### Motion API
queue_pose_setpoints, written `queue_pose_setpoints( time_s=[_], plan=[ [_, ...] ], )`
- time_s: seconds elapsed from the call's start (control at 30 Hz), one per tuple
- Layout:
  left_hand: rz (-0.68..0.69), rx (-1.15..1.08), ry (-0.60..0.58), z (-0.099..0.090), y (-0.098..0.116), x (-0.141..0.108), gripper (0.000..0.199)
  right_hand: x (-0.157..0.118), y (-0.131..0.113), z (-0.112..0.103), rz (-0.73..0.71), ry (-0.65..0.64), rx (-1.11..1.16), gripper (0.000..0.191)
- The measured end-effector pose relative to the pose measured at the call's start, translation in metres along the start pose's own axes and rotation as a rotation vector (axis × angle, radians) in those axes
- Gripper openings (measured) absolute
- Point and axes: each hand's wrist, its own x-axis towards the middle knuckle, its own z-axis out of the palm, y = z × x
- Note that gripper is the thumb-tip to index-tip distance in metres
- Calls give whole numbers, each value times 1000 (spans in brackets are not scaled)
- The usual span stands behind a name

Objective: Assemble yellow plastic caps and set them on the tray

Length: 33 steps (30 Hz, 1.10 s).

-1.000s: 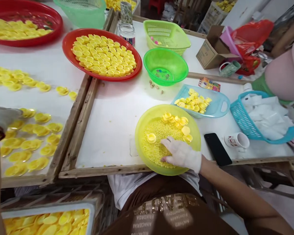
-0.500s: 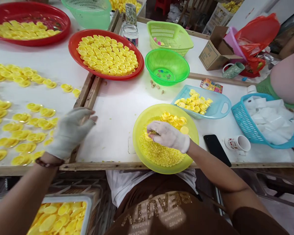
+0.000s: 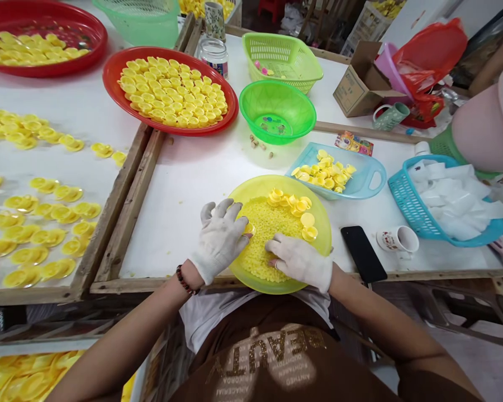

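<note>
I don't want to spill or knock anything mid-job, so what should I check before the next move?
1. Left hand at the yellow bowl: ok.
2. Right hand over the yellow pellets: ok.
3. Left hand's grip on the yellow cup by its fingers: cannot tell.
4. Bowl rim well back from the table's wooden edge: not ok, it reaches over it.
5. Phone and white mug apart from both hands: ok.

"What's cut off?"
"A red tray [image 3: 101, 42], upper left, and a pink bucket [image 3: 482, 120], right edge."
"Hidden?"
"Part of the left rim of the yellow bowl [image 3: 325, 223], behind the left hand [image 3: 220, 240]."
</note>
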Motion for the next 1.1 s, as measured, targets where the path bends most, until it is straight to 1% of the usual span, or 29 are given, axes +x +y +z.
queue_pose_setpoints(
  time_s=[0.07,0.1,0.17,0.23,0.27,0.33,0.4,0.43,0.5,0.53,0.57,0.63,0.67,0.73,0.8,0.83,0.9,0.93,1.0,1.03,1.1],
  plan=[
    [32,-40,49,5,5,2,11,1,1,-2,-19,-16,-4,16],
    [44,-76,82,6,6,2,12,3,5,-5,-9,7,-4,16],
    [51,-153,123,9,8,-1,18,11,16,-16,72,134,-15,18],
    [28,-220,135,10,9,-5,20,26,30,-26,202,286,-76,19],
    [12,-252,144,9,11,-8,22,34,38,-30,260,340,-125,20],
    [-7,-313,176,4,14,-15,27,51,50,-35,320,393,-219,17],
    [-8,-356,195,-6,16,-22,28,62,55,-36,304,410,-272,13],
    [-17,-367,201,-12,15,-26,28,65,56,-35,271,413,-279,16],
    [-65,-365,228,-24,4,-36,25,66,53,-31,186,428,-281,19],
    [-106,-354,251,-30,-5,-42,24,64,49,-29,122,438,-279,17],
    [-158,-334,275,-35,-17,-49,23,60,44,-25,26,454,-273,15],
    [-292,-256,317,-46,-46,-67,21,53,29,-17,-140,412,-291,15],
    [-370,-201,321,-52,-64,-76,21,50,20,-13,-197,375,-314,17],
    [-542,-65,311,-62,-102,-91,21,45,5,-6,-246,297,-342,24],
    [-682,38,306,-71,-142,-100,24,41,-4,-4,-220,262,-277,26],
    [-737,74,294,-76,-162,-102,26,38,-5,-4,-180,251,-220,24],
    [-810,123,243,-83,-197,-98,34,30,-3,-7,-61,201,-126,22],
    [-832,138,205,-85,-213,-94,38,24,-2,-9,9,152,-104,23],
    [-862,156,137,-85,-239,-82,45,14,-2,-10,124,24,-87,30],
    [-866,150,117,-82,-250,-76,48,9,-3,-9,156,-28,-74,35],
    [-870,133,92,-73,-269,-65,53,6,-9,-5,165,-77,-23,38]
  ],
)
